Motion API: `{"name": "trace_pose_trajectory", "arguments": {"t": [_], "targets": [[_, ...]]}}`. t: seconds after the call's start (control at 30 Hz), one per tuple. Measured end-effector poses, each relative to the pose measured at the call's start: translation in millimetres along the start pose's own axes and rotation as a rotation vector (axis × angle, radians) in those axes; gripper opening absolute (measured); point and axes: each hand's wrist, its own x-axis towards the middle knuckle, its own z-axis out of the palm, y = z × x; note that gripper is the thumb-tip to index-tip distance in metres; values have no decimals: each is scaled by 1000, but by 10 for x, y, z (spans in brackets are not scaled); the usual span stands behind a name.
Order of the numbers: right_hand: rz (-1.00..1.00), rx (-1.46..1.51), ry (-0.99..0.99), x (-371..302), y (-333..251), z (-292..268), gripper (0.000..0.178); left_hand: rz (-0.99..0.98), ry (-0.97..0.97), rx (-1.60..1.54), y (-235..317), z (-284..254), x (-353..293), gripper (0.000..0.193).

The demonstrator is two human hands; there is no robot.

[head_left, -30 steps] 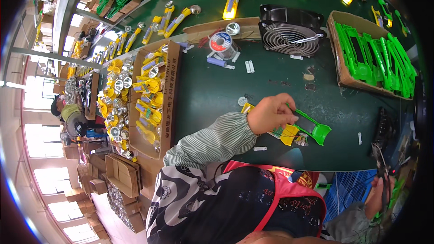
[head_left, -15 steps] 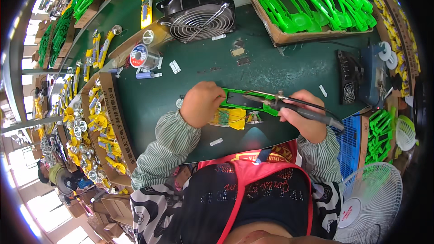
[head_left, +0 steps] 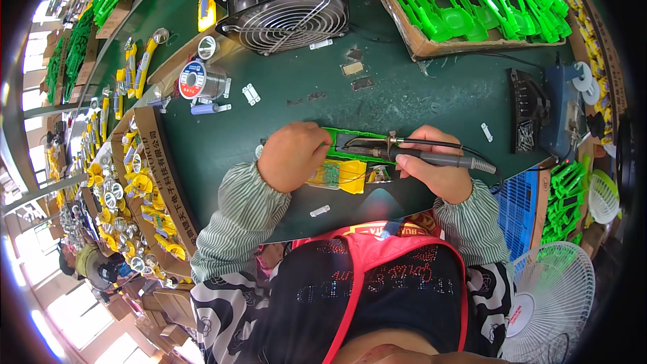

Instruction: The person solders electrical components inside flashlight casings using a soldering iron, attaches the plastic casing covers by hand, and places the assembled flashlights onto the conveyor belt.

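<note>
The left hand (head_left: 294, 157) presses down on a flat bright-green plastic housing (head_left: 350, 145) lying on the dark green bench (head_left: 418, 101), fingers closed over its near end beside a yellow insert (head_left: 344, 175). The right hand (head_left: 435, 172) grips a grey pen-shaped soldering iron (head_left: 431, 158), tip inside the housing. A slip could likely melt plastic or burn fingers. The joint itself is hidden.

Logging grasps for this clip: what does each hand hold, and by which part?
The right hand holds a soldering iron by its dark handle, pen-style. The left hand presses down on the left end of the green part; a closed grip cannot be told.
</note>
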Motion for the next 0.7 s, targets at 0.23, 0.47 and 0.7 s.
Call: {"name": "trace_pose_trajectory", "arguments": {"t": [0.23,0.47,0.7], "targets": [[20,-44,-14,27,10,12,15,9,54,75,59,48,15,11],[8,-32,-8,48,53,46,14,6,25,46,32,35,22,10],[29,-43,-11,74,25,75,12,-8,22,44,23,41,22,11]]}}
